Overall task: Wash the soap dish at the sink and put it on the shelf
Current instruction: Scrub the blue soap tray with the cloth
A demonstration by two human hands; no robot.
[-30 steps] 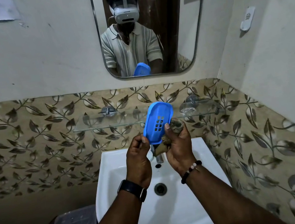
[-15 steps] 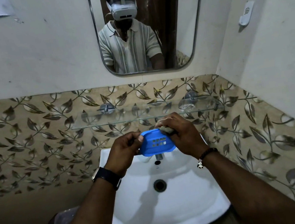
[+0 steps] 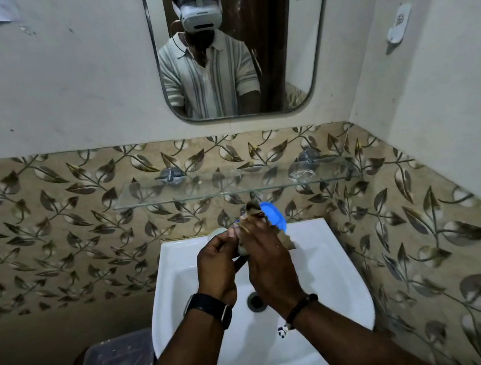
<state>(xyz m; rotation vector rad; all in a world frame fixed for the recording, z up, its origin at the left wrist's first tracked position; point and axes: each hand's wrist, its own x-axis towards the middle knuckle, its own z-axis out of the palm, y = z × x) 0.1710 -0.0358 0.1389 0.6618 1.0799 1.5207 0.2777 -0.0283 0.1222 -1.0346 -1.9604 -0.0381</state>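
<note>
Head: left hand (image 3: pixel 215 267) pinches soap dish (image 3: pixel 275 218); right hand (image 3: pixel 270 261) grips cloth (image 3: pixel 251 211) (blurred).

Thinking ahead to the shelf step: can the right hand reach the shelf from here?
Probably yes. The shelf sits just above the right hand, with nothing between them, but the hand grips a rag against the dish.

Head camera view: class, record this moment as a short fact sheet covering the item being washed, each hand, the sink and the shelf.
Item: blue plastic soap dish, mostly hidden by the hands
Position: held above the back of the white ceramic sink
Left hand: grips the dish's left end
Right hand: holds a brown scrub pad against the dish
Shelf: clear glass shelf above the sink, dish not yet on it
</note>
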